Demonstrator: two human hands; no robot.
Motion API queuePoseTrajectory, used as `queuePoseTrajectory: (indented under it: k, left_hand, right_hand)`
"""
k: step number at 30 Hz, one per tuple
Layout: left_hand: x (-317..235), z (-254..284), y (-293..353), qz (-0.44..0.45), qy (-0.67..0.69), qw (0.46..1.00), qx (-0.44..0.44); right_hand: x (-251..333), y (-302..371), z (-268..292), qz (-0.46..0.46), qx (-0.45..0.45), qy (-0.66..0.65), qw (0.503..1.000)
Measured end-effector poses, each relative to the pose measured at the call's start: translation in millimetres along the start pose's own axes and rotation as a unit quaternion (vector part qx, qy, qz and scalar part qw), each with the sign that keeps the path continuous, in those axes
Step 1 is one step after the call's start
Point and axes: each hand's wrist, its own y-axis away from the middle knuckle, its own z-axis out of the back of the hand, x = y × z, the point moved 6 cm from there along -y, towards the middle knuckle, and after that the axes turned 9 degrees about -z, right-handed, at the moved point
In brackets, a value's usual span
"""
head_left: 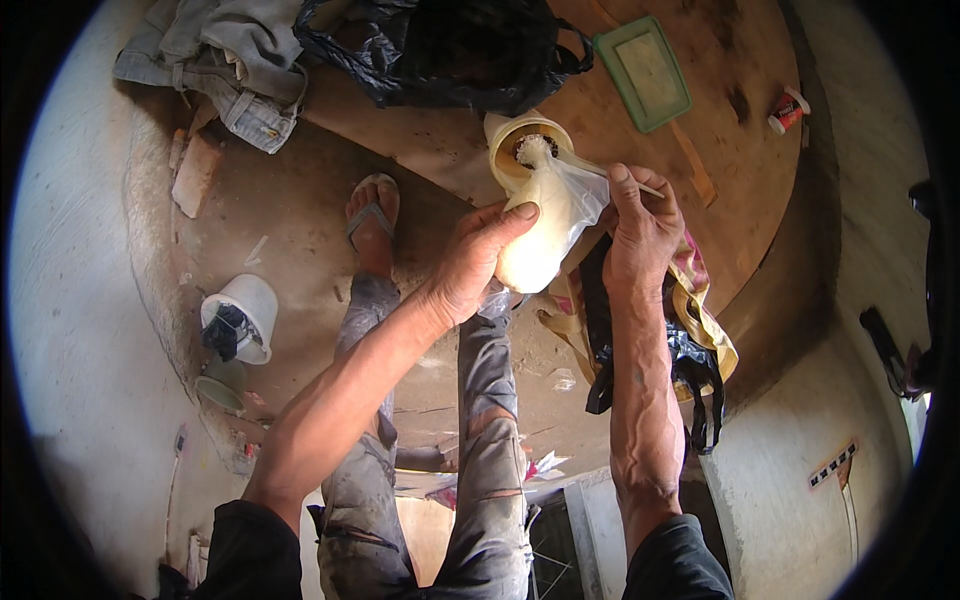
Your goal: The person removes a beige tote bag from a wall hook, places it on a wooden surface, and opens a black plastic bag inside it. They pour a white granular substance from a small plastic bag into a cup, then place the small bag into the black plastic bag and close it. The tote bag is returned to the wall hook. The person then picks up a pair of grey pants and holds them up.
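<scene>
The clear plastic bag (541, 236) of pale powder is tilted, its neck reaching over the near rim of a cream pot (505, 178) at the far middle. The left hand (468, 250) clasps the bag's full body, thumb on top; the right hand (641, 232) pinches its loose film and a thin pale stick (601, 171) between thumb and fingers. A firmer left squeeze or steeper tilt could send powder out in a rush or over the rim; if the right pinch slips, the film could sag across the pot's mouth. The bag's neck hides much of the pot's inside, where white and dark matter shows indistinctly. Glare washes out the bag's near end. Beyond lies a black plastic bag (450, 65), cut off at the far edge.
</scene>
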Motion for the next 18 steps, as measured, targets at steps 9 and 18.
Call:
queuePoseTrajectory:
  k: [9,18]
  left_hand:
    - [4.0,4.4,1.9,0.007,-0.010,1.000,-0.005]
    - [4.9,6.2,-0.8,0.000,-0.008,1.000,-0.003]
  right_hand:
    - [-2.5,-3.9,2.1,-0.008,-0.001,0.006,1.000]
    - [-4.7,-6.0,3.8,-0.019,0.000,0.013,1.000]
